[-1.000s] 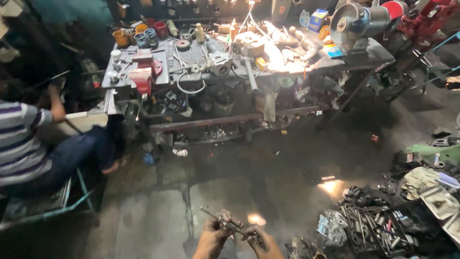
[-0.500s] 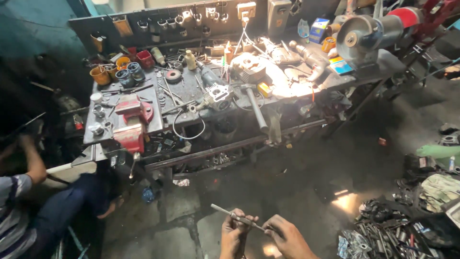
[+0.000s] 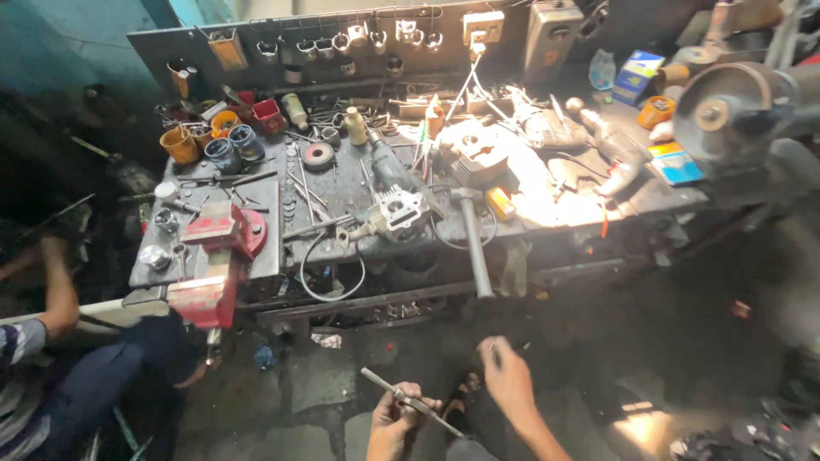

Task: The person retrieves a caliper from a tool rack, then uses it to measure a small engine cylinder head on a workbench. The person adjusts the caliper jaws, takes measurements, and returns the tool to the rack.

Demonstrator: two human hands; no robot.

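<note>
My left hand (image 3: 397,418) is closed around a thin metal rod (image 3: 412,401) that slants from upper left to lower right, low in the view. My right hand (image 3: 506,376) is raised beside it, apart from the rod, with its fingers loosely curled; a small dark thing may be pinched at the fingertips, too blurred to tell. Both hands hover above the stained concrete floor in front of a cluttered metal workbench (image 3: 342,201).
A red bench vise (image 3: 213,265) is fixed at the bench's left end. Cups, an angle grinder (image 3: 389,175), a hammer (image 3: 474,243) and a bench grinder wheel (image 3: 722,107) crowd the top. Another person (image 3: 60,367) sits at the left. Scrap parts lie at the bottom right.
The view has closed in on the bench. My right hand has come off the rod and lifted to the right; my left hand still holds it.
</note>
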